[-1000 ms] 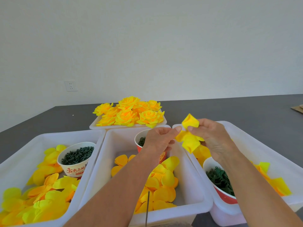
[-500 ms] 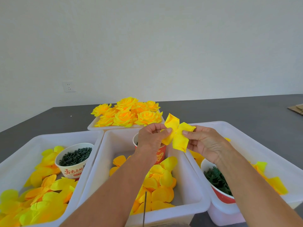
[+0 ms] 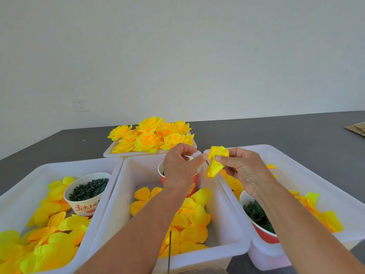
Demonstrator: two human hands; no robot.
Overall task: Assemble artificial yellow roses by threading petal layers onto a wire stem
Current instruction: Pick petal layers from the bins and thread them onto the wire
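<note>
Two hands apart now, petal layer kept in my right.

Three white tubs sit under my arms; above the middle tub (image 3: 173, 260) my right hand (image 3: 243, 169) pinches the folded petal layer (image 3: 216, 164). My left hand (image 3: 178, 168), which gripped that petal half a second ago, has slid off and now nips a thin dark pin (image 3: 207, 162) just left of it, probably the stem tip ready for threading.

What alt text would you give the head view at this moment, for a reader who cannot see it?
Above three white bins of loose yellow petals, the right hand pinches a folded yellow petal layer while the left hand pinches a thin dark wire stem at its edge. A tray of finished yellow roses sits behind on the grey table.
</note>
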